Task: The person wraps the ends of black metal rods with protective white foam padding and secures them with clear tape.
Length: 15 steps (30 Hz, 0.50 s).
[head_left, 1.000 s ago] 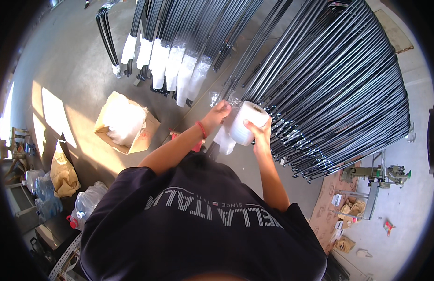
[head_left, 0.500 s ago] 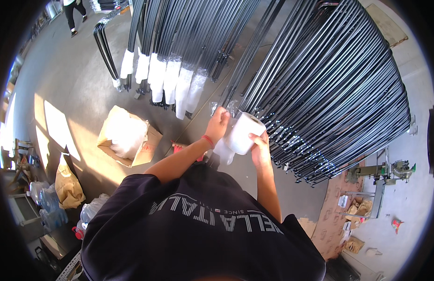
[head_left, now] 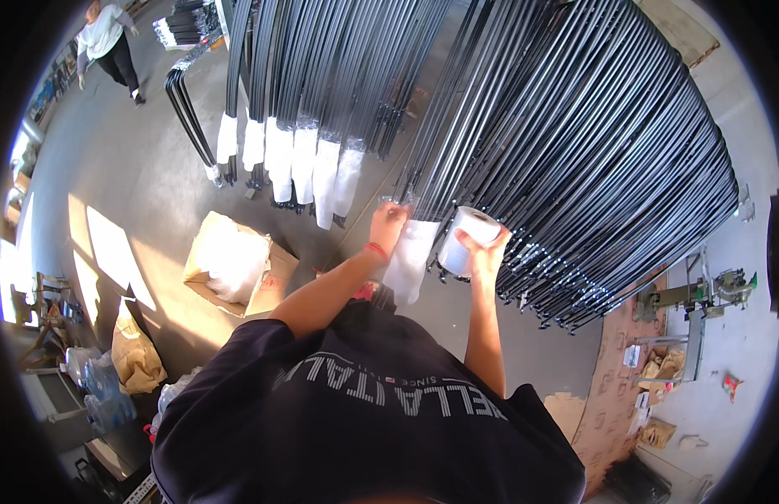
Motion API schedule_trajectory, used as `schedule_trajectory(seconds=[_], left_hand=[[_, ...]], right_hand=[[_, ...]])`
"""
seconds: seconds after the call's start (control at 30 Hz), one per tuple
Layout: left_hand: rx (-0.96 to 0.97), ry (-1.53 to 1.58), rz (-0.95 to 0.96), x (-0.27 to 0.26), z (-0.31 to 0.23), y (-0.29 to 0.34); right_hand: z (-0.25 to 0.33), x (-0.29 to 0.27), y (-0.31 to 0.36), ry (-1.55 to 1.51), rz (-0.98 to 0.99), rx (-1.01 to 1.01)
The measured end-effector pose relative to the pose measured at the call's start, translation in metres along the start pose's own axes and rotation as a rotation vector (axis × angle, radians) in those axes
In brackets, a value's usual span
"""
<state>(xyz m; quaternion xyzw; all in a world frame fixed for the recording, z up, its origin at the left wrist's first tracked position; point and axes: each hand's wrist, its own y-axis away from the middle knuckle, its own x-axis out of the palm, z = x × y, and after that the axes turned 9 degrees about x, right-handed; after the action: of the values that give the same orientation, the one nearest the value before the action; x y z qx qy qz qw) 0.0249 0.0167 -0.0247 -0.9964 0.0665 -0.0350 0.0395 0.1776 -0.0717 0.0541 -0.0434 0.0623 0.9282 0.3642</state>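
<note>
Between my hands hangs a white sleeve (head_left: 411,259) on the lower ends of a slim bundle of black tubes (head_left: 431,143). At the sleeve's upper edge my left hand (head_left: 388,225) is closed on a crumpled bit of clear plastic film (head_left: 405,202); its fingertips are partly hidden. My right hand (head_left: 485,245) grips a roll of plastic film (head_left: 453,249) just right of the sleeve, its core end tilted up. Beyond my left hand stand several more tube bundles, their lower ends in white sleeves (head_left: 326,181).
A dense rack of black tubes (head_left: 608,160) fills the right side. An open cardboard box (head_left: 276,281) with white sleeves lies at left, near a paper sack (head_left: 137,353) and plastic bottles (head_left: 108,391). A person (head_left: 108,42) walks at far left. A bench vise (head_left: 730,290) is far right.
The roll and my right hand have moved right, away from the sleeve, which now shows more fully. My left hand is slightly lower. The far person has come nearer.
</note>
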Motion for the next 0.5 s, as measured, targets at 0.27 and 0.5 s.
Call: schedule_trajectory(seconds=[0.27,0.5], left_hand=[[-0.232,0.215,0.445,-0.009,-0.02,-0.015],[-0.179,0.124,0.466,-0.015,0.007,-0.017]], right_hand=[[-0.047,0.032,-0.056,-0.087,0.248,0.191],[-0.032,0.034,-0.041,-0.249,0.434,0.231]])
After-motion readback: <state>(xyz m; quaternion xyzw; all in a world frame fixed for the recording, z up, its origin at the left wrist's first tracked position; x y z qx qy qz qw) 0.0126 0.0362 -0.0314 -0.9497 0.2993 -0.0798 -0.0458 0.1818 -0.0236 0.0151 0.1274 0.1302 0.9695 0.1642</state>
